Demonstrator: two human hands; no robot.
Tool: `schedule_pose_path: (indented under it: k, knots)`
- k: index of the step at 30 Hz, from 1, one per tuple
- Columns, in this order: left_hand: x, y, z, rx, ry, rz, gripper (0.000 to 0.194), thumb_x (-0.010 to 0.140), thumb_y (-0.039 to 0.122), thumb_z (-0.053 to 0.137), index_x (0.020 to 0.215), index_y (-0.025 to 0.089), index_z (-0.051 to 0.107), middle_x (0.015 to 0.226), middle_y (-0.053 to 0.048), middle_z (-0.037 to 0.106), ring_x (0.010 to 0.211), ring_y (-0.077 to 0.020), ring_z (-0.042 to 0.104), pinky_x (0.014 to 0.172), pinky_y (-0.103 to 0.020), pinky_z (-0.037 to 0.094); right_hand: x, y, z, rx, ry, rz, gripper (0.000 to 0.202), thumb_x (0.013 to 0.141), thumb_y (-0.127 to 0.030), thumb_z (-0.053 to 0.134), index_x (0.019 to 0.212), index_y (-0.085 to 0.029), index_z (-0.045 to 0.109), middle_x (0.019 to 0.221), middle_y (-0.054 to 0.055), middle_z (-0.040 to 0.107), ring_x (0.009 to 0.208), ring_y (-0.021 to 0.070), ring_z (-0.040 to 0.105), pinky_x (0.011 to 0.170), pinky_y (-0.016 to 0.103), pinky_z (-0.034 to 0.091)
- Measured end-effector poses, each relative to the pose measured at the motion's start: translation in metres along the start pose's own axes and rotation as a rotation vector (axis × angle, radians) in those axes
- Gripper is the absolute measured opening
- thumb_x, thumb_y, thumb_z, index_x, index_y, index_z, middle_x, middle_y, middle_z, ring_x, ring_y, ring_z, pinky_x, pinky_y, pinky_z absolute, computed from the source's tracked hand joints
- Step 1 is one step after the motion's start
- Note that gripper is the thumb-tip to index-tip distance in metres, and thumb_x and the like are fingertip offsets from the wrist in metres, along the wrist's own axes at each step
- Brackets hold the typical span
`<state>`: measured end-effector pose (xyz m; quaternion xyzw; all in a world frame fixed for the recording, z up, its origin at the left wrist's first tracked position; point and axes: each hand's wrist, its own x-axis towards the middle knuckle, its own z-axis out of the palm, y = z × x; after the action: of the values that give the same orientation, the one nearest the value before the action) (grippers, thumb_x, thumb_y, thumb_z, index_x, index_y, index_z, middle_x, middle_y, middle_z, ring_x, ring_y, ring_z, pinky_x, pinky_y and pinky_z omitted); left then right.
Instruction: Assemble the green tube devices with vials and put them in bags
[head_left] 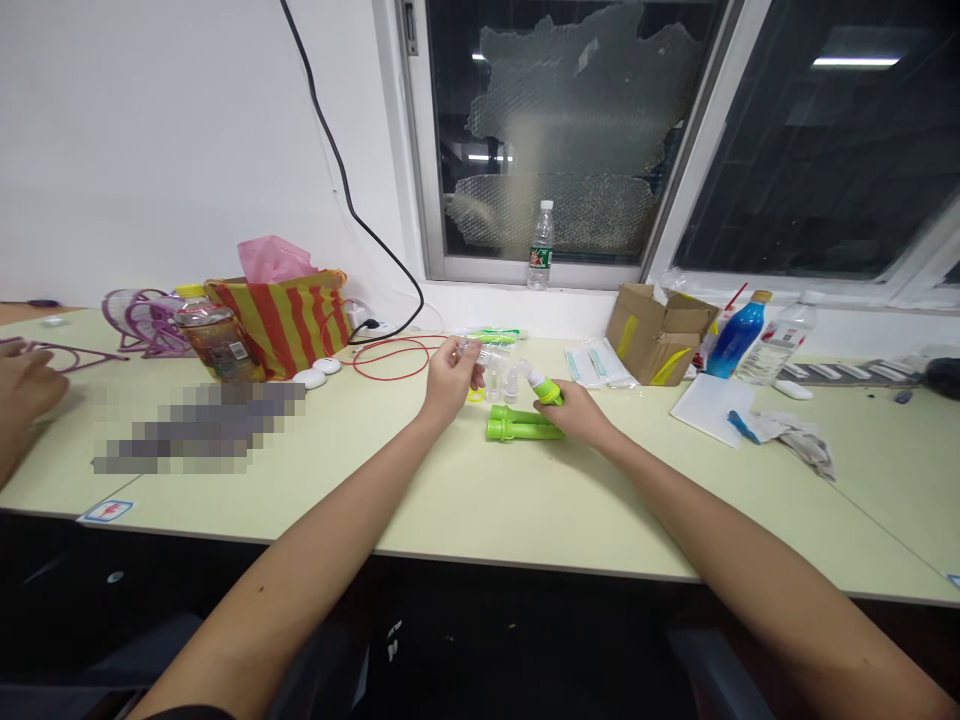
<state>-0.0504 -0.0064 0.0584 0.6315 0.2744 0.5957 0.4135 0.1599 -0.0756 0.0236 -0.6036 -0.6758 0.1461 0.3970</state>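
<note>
My right hand (583, 415) is closed around a green tube (547, 390) with a whitish, clear tip that points up and to the left. Fingers bent, my left hand (452, 382) pinches a small clear plastic piece (480, 352); its exact kind is too small to make out. Between the hands, small clear containers (511, 385) stand on the table. Below them lie green tubes (517, 425) side by side, close under my right hand. A yellow ring (475, 395) rests beside my left fingers.
A cardboard box (652, 335), white packets (598, 362), a blue bottle (739, 335) and a glove (795, 435) are on the right. A striped bag (292, 320), brown drink bottle (214, 335) and red cord (390, 358) are left. Another person's hand (26, 400) is far left.
</note>
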Motion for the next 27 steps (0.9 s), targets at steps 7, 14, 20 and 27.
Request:
schedule_pose_path:
  k: [7, 14, 20, 27]
  knots:
    - [0.026, -0.025, -0.024, 0.107, 0.222, 0.054, 0.028, 0.083, 0.042, 0.059, 0.098, 0.019, 0.055, 0.079, -0.001, 0.061, 0.06, -0.0116, 0.062, 0.044, -0.02, 0.045, -0.001, -0.002, 0.001, 0.146, 0.055, 0.056, 0.021, 0.074, -0.037, 0.058, 0.07, -0.021, 0.045, 0.054, -0.005, 0.042, 0.055, 0.0125, 0.04, 0.053, 0.025, 0.029]
    - [0.074, -0.067, -0.038, 0.393, 0.173, 0.081, 0.031, 0.073, 0.027, 0.069, 0.099, 0.019, 0.052, 0.092, -0.004, 0.065, 0.08, -0.0142, 0.063, 0.076, -0.027, 0.049, 0.003, 0.005, -0.001, 0.169, 0.176, 0.101, 0.02, 0.074, -0.037, 0.057, 0.07, -0.022, 0.045, 0.051, -0.004, 0.042, 0.049, 0.0129, 0.039, 0.049, 0.026, 0.03]
    - [0.094, -0.097, -0.025, 0.447, -0.176, -0.037, 0.026, 0.069, 0.016, 0.067, 0.092, 0.019, 0.055, 0.082, -0.001, 0.065, 0.078, -0.0155, 0.062, 0.077, -0.029, 0.046, 0.003, 0.005, -0.003, 0.141, 0.191, 0.09, 0.02, 0.073, -0.037, 0.057, 0.07, -0.021, 0.045, 0.052, -0.004, 0.043, 0.05, 0.0129, 0.041, 0.049, 0.026, 0.031]
    - [0.103, -0.117, -0.011, 0.415, -0.364, -0.073, 0.035, 0.063, 0.005, 0.056, 0.096, 0.018, 0.059, 0.078, 0.0, 0.062, 0.074, -0.0131, 0.059, 0.07, -0.025, 0.044, 0.003, 0.001, -0.006, 0.123, 0.197, 0.084, 0.021, 0.074, -0.037, 0.057, 0.069, -0.021, 0.044, 0.055, -0.003, 0.043, 0.053, 0.0128, 0.04, 0.051, 0.026, 0.03]
